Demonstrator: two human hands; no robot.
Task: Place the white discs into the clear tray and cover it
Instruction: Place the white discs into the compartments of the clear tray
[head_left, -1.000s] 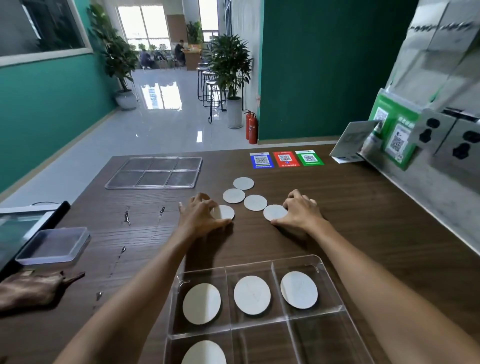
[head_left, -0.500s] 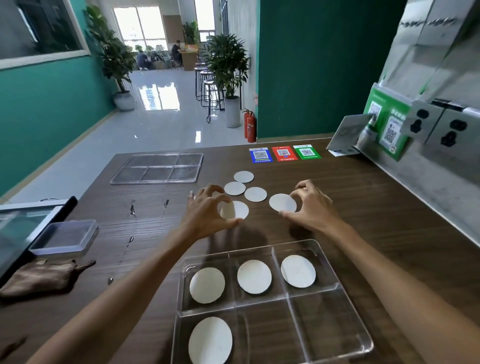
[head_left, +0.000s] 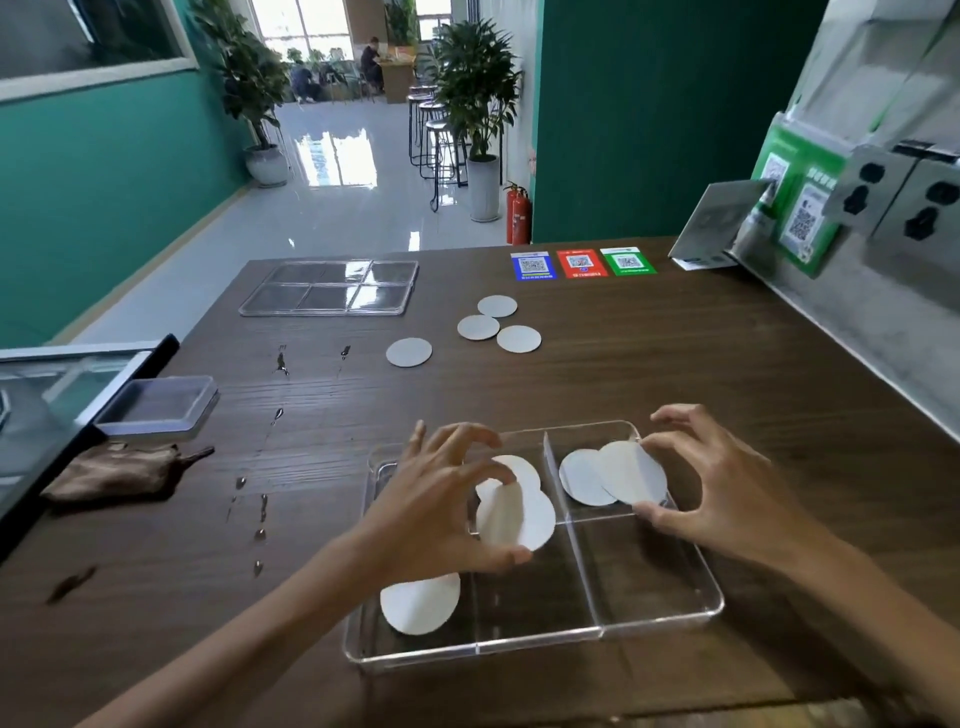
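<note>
Discs are pinched tilted above the clear tray (head_left: 530, 644): one disc (head_left: 514, 514) in the left hand (head_left: 436, 509), another (head_left: 631, 478) in the right hand (head_left: 727, 493), apparently for lowering into the bare near compartments. Four spare discs (head_left: 409, 352) and the lid (head_left: 332, 287) are left well apart on the desk (head_left: 675, 364), so open room is kept beyond the tray's far wall.

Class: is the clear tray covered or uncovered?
Uncovered: the clear tray is open-topped, and its lid lies apart at the table's far side.
</note>
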